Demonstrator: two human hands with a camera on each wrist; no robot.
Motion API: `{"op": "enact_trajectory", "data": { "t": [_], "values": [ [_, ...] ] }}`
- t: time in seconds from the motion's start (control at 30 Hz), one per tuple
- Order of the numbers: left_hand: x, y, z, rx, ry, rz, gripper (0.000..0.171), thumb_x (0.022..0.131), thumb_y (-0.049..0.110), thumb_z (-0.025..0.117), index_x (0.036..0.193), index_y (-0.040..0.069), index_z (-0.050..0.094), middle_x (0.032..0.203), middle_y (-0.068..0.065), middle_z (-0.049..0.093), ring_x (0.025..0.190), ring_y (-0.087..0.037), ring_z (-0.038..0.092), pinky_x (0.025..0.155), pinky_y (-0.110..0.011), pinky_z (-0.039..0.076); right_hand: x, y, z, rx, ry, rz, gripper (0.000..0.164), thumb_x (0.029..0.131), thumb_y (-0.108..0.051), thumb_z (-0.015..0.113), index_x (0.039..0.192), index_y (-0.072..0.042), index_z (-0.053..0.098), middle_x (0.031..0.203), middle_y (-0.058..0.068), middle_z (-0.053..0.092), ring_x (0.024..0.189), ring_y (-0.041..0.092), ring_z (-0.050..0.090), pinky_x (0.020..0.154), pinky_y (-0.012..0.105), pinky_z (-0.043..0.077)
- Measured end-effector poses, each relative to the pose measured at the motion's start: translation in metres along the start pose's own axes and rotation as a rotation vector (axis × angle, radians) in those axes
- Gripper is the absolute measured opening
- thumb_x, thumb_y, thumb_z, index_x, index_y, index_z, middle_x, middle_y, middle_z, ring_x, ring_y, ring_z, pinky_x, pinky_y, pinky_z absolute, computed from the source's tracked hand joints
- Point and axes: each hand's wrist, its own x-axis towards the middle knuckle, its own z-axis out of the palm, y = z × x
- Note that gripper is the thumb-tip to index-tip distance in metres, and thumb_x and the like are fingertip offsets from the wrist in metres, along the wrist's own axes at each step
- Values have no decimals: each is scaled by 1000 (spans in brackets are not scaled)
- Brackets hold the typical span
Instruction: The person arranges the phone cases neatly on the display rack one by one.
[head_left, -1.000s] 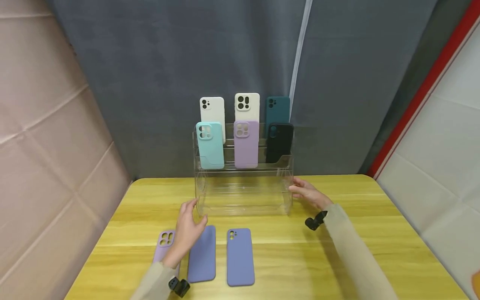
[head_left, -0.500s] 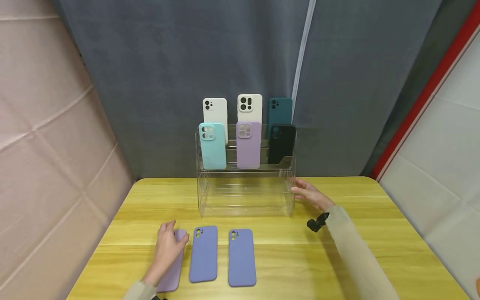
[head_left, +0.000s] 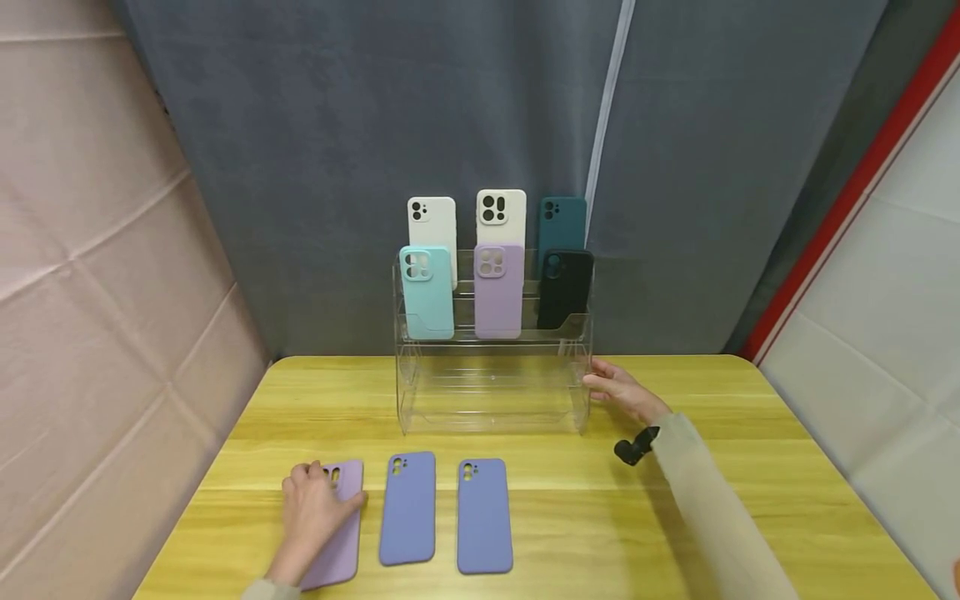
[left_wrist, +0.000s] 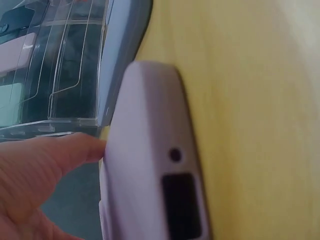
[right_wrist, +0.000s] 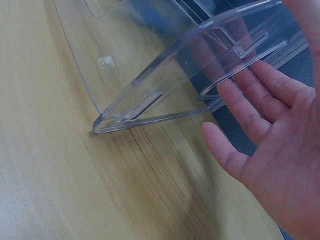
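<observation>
My left hand (head_left: 309, 510) lies over a lilac phone case (head_left: 341, 542) on the table, thumb at its right edge and fingers bent over its upper left side. In the left wrist view, the thumb (left_wrist: 82, 150) meets the edge of that case (left_wrist: 145, 165), whose end shows a port cutout. To its right lie two periwinkle phone cases (head_left: 407, 510) (head_left: 483, 517). My right hand (head_left: 622, 390) is at the right side of a clear tiered display stand (head_left: 491, 417); the right wrist view shows its fingers (right_wrist: 245, 110) extended along the side panel.
Upright in the stand's upper tiers are white (head_left: 432, 221), cream (head_left: 501, 218), teal (head_left: 562, 221), aqua (head_left: 426, 300), lilac (head_left: 498, 300) and black (head_left: 566, 292) phone cases. A grey curtain (head_left: 360, 150) hangs behind the wooden table (head_left: 600, 517).
My left hand has moved from near the stand's left front corner down and left onto the lilac case, which has shifted slightly left. The right hand stays at the stand.
</observation>
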Motion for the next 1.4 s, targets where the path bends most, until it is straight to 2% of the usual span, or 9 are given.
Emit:
{"op": "enact_trajectory", "data": {
  "t": [0.13,0.23,0.4,0.57,0.7,0.83,1.03,1.27,1.4],
  "values": [
    [-1,-1,-2,54,-43,-24,81,61,43,81,97,-22,47,86,-30,44,80,-42,47,63,-49,44,0,1,-1,-4,6,5,80,98,-21,51,145,8,-7,152,27,-10,137,45,7,107,58,21],
    [-1,-1,-4,52,-70,-34,79,59,41,80,95,-21,48,81,-26,44,76,-39,47,59,-47,45,0,2,-1,1,8,6,81,98,-24,51,146,8,-7,152,26,-11,138,45,7,107,58,21],
    [0,-3,-5,37,-100,-32,79,56,36,80,100,-22,48,86,-30,46,79,-41,48,60,-49,46,0,2,0,-9,10,10,84,97,-27,53,146,7,-7,152,25,-10,137,44,8,107,57,22],
    [4,-5,-9,-11,-85,-10,86,56,32,79,114,-23,46,100,-38,46,88,-46,48,69,-54,47,1,1,0,6,9,3,83,97,-25,52,146,8,-6,152,26,-10,137,45,8,107,57,22],
    [8,0,-14,-54,-83,-20,93,58,30,78,126,-21,40,112,-42,41,96,-49,46,75,-56,46,0,0,0,7,6,2,83,97,-24,52,145,8,-7,152,26,-10,137,45,6,107,58,21],
    [14,9,-19,-92,-80,-18,94,62,28,77,131,-20,35,119,-41,39,103,-50,43,81,-57,44,-1,-1,1,5,3,5,83,97,-24,52,145,9,-7,152,27,-10,137,45,6,107,58,21],
    [24,30,-28,-177,-24,43,92,66,25,74,135,-19,31,124,-39,36,110,-49,38,90,-58,39,-1,-2,2,8,2,4,82,97,-24,51,145,9,-6,152,26,-10,137,45,7,107,58,20],
    [38,56,-34,-251,24,80,91,68,25,71,138,-15,29,129,-35,35,115,-45,35,94,-54,36,-1,-4,3,-5,-5,11,81,97,-21,51,145,8,-7,152,27,-10,137,46,8,107,58,20],
    [47,72,-38,-304,52,112,91,69,26,72,140,-12,29,131,-33,34,116,-43,34,92,-53,37,-2,-4,2,6,-1,14,80,97,-20,51,146,7,-7,152,26,-9,137,45,8,107,58,19]
  ]
}}
